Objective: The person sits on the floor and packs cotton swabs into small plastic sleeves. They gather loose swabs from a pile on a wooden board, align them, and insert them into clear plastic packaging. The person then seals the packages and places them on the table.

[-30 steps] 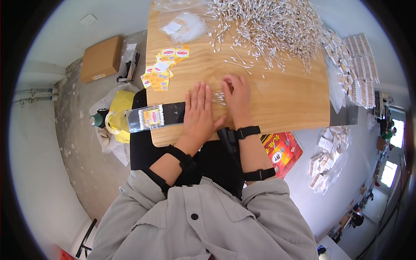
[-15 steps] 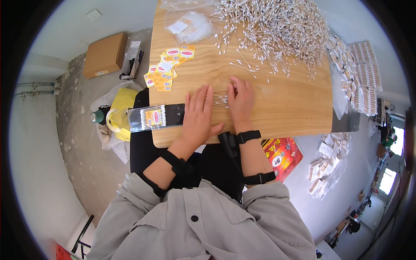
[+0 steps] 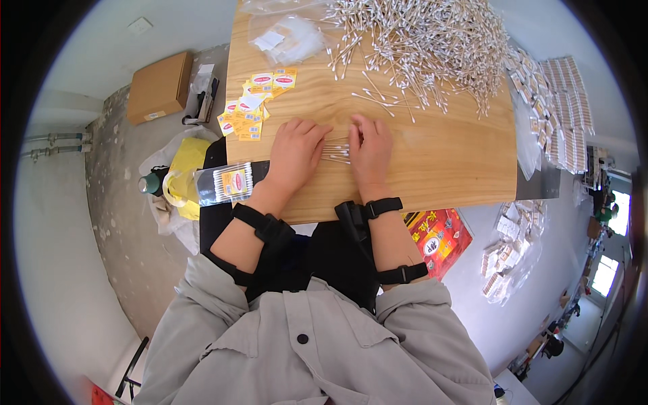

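We see a pale wooden tabletop (image 3: 432, 169) with a smooth, straight grain, its edges bent by the lens. Across its far half lies a big loose heap of cotton swabs (image 3: 432, 40), thin pale sticks with white fluffy tips, crossing one another at every angle. Near the far left corner lie clear, crinkled plastic bags (image 3: 283, 34), and beside them a scatter of small yellow and red paper labels (image 3: 253, 108), flat and rectangular.

Both of our hands rest palm down on the wood, near the front edge. Between them lies a small bundle of cotton swabs (image 3: 335, 150), the sticks lined up side by side and pointing left to right. Our left hand (image 3: 295, 154) is flat, its fingers spread only a little, the fingertips touching the left end of the bundle. Our right hand (image 3: 370, 148) is likewise flat and slightly curled, its fingers pressed against the right end. Neither hand has closed around the sticks; they hem the bundle in from 2 sides.

Just off the table's left edge lies a clear packet of swabs (image 3: 226, 183) with a yellow label. Black straps (image 3: 378, 206) wrap both wrists.
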The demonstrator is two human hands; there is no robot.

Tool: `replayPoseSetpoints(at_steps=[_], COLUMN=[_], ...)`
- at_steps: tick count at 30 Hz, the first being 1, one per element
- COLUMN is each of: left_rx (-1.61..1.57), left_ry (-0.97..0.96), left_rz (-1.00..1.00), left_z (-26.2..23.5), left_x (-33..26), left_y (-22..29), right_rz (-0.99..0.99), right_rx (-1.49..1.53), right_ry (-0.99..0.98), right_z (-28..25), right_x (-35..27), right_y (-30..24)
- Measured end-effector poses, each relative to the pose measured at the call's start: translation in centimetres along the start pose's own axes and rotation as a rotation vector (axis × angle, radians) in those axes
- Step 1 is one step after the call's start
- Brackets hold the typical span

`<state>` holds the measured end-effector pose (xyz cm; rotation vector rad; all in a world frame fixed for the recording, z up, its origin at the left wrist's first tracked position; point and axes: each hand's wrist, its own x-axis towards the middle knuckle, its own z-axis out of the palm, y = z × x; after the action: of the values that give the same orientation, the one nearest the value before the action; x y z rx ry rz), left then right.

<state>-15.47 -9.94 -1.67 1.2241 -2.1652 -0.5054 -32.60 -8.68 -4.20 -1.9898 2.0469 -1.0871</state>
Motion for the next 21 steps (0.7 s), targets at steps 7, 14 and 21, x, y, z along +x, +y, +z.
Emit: replayPoseSetpoints(at_steps=[7,14,21], left_rx=[0.090,0.006,-0.204], left_ry=[0.050,0.173,0.081], left_rz=[0.017,-0.025,-0.189], left_z=[0.2,-0.2,-6.6], left_x=[0.7,0.1,-6.8], left_y=[-0.4,0.7,4.4], right_rz=[0.010,0.090,0.294], right_rx=[0.059,0.161,0.426], right_ry=[0.011,-0.024,0.598], right_z=[0.1,-0.3,-13.0], right_x=[0.0,-0.1,5.7], right_y=[0.0,0.2,-0.9])
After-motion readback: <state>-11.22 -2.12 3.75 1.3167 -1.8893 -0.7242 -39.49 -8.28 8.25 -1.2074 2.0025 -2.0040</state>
